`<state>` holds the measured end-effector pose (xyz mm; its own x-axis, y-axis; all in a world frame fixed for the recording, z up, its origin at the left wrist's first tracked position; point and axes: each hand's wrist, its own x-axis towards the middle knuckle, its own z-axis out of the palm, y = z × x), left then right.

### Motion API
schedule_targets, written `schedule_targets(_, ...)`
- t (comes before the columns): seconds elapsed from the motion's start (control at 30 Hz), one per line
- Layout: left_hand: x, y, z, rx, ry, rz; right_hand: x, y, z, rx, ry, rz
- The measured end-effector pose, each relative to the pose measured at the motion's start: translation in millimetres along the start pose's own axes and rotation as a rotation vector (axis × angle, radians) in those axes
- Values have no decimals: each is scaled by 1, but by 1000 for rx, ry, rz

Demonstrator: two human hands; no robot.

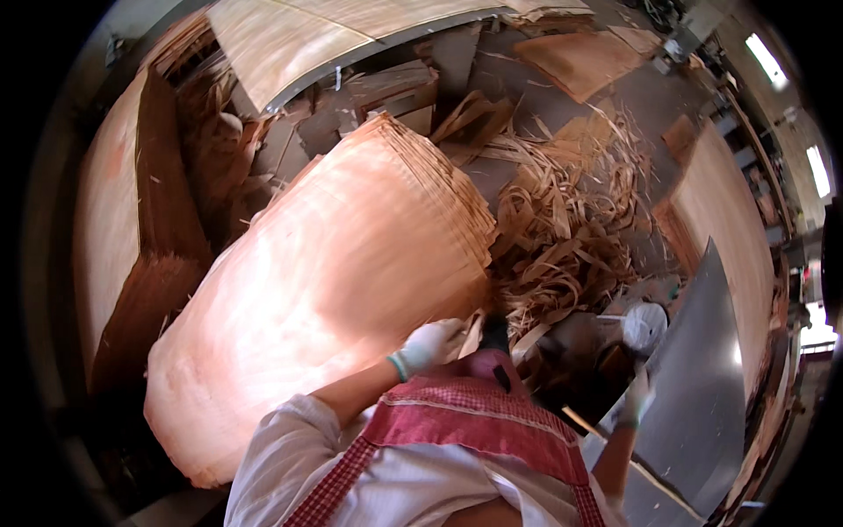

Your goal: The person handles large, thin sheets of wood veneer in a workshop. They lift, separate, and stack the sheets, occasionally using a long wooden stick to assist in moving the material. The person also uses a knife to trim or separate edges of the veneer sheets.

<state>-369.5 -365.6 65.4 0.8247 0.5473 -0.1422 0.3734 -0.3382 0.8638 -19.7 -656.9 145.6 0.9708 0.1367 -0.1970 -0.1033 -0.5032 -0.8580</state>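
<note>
My left hand (pixel 428 346), in a white glove with a green cuff, is at the near right edge of a large stack of thin wood veneer sheets (pixel 325 255). Its fingers are closed around a pale veneer strip (pixel 471 337). Out to the right, my right hand (pixel 639 397) is also gloved and smeared by motion, so its fingers cannot be made out. It is in front of a grey metal sheet (pixel 698 378). A long, narrow light strip (pixel 654 479) runs slantwise near that wrist.
Curled veneer scraps (pixel 571 228) are heaped beyond the stack's right side. Another tall veneer stack (pixel 118 228) stands at the left, and a sheet-covered table (pixel 307 39) at the far side. More sheets (pixel 724 202) lie at the right. A white round bundle (pixel 644 328) sits near the metal sheet.
</note>
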Motion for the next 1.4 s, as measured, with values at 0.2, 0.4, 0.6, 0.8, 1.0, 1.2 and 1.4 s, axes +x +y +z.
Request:
schedule_targets(0.2, -33, -17, -1, -140, 408, -380, 75, -118, 297, -108, -851, -415)
schedule_targets(0.4, -62, -9, 61, -478, 886, -690, 69, -136, 465, -280, -1284, -689)
schedule_targets(0.6, -60, 1, 115, -697, 1117, -750, 59, -151, 465, -388, -1452, -312)
schedule_targets(0.8, -48, 3, 99, -954, 1303, -630, 62, -181, 457, -397, -1503, -411)
schedule_targets(1.0, -67, -1, 102, -1361, 1175, -474, 15, -246, 450, -118, -1749, 42)
schedule_targets(1.2, -54, 3, 33, -934, 1280, -363, -29, -297, 506, 138, -1632, 93)
schedule_targets(1.4, -36, 20, -68, 482, 1489, -680, -30, -322, 531, 103, -1681, 105)
